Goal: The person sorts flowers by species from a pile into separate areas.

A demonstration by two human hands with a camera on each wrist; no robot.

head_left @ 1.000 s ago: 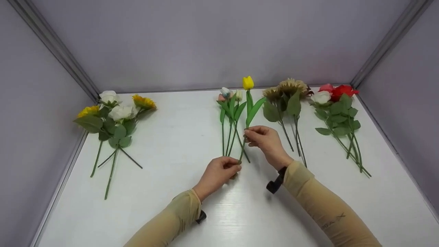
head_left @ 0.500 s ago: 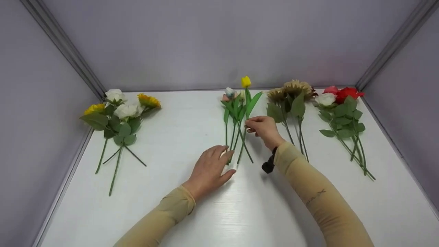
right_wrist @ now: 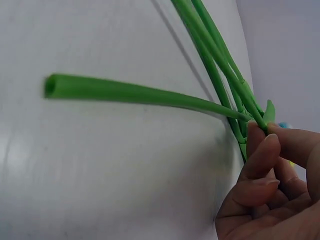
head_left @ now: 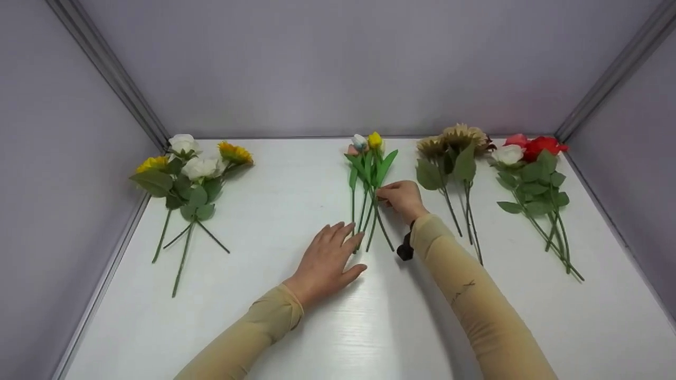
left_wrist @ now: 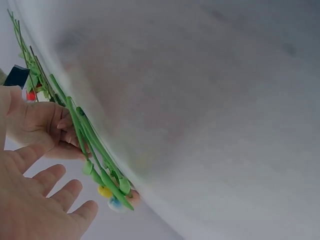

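In the head view the right hand [head_left: 402, 199] pinches the stem of the yellow tulip [head_left: 375, 140] just under its leaves. That tulip lies with the blue-white tulip [head_left: 359, 141] and the pink tulip [head_left: 353, 150], their stems crossing. The right wrist view shows thumb and fingertip on a green stem [right_wrist: 215, 52], with another stem [right_wrist: 130, 93] pointing away to the left. The left hand [head_left: 326, 264] is spread flat beside the lower stem ends, its fingertips at or over them; whether they touch, I cannot tell. In the left wrist view the left hand [left_wrist: 45, 200] has its fingers apart.
White roses [head_left: 203, 168] and yellow sunflowers [head_left: 235, 153] lie at the left of the white table [head_left: 285, 184]. Beige flowers [head_left: 463, 137] lie right of the tulips, and red [head_left: 544, 149] and white roses [head_left: 508, 154] at the far right. Grey walls [head_left: 338, 63] enclose the back and sides.
The left hand has released the yellow tulip's stem and spread out beside the stems. The right hand has brought the yellow tulip left and nearer, in among the other tulips.
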